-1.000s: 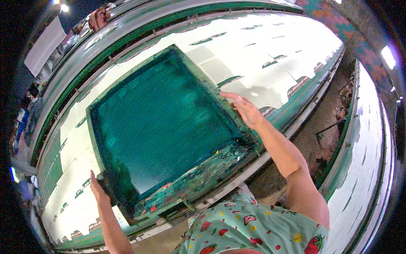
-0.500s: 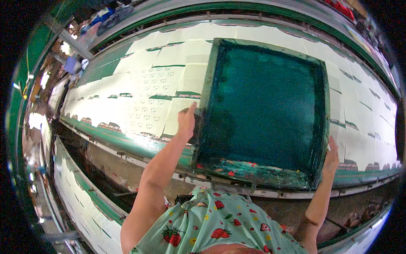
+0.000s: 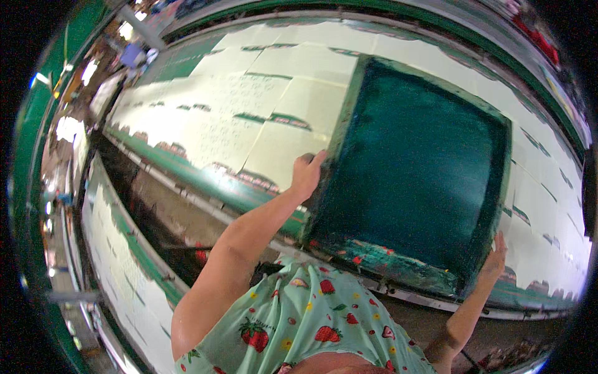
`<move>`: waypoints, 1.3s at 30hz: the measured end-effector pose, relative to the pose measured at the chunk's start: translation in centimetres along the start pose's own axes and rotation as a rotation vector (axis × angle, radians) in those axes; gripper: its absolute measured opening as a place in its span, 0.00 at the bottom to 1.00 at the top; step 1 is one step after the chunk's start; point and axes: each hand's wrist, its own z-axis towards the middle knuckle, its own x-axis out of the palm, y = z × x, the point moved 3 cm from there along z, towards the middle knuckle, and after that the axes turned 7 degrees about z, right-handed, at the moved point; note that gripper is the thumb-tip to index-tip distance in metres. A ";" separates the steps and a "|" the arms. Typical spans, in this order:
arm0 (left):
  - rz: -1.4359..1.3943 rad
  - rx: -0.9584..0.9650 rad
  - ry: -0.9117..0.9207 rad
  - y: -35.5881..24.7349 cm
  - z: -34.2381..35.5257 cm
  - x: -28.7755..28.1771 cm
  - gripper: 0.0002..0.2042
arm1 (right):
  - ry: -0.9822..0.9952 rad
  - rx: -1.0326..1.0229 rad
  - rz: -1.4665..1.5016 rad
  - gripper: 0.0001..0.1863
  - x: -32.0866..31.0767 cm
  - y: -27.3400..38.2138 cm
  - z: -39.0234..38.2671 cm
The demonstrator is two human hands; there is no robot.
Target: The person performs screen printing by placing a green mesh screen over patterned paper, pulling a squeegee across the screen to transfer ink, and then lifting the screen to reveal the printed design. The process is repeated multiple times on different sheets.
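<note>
The dark green framed screen [image 3: 417,168] sits right of centre in the frame, over pale sheets [image 3: 283,93]. The left hand [image 3: 307,177] curls at its left edge, the right hand [image 3: 494,262] at its lower right; whether these 2 grasp it, I can't tell.

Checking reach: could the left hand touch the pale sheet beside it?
Likely yes: the left hand is at the left side of the frame, and nothing visible blocks the pale sheet.
</note>
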 end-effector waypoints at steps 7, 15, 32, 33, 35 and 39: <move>0.242 -0.007 0.020 -3.9 -1.0 1.3 0.34 | -0.004 0.070 0.331 0.40 -2.9 -1.6 -0.8; 0.334 -0.062 0.063 -3.6 -1.1 1.7 0.35 | -0.019 0.019 -0.491 0.28 -0.8 1.3 0.2; 1.240 0.193 0.210 3.6 0.4 -23.4 0.28 | 0.218 -0.420 -0.918 0.17 24.5 12.9 -8.8; 1.344 0.133 0.148 5.2 1.0 -27.3 0.27 | 0.250 -0.408 -0.936 0.16 26.6 13.5 -9.6; 1.436 0.002 0.010 9.4 2.6 -34.7 0.26 | 0.301 -0.402 -0.974 0.15 30.8 14.7 -10.9; 1.554 -0.069 -0.040 15.9 6.2 -43.7 0.25 | 0.412 -0.489 -0.979 0.16 38.6 17.0 -12.2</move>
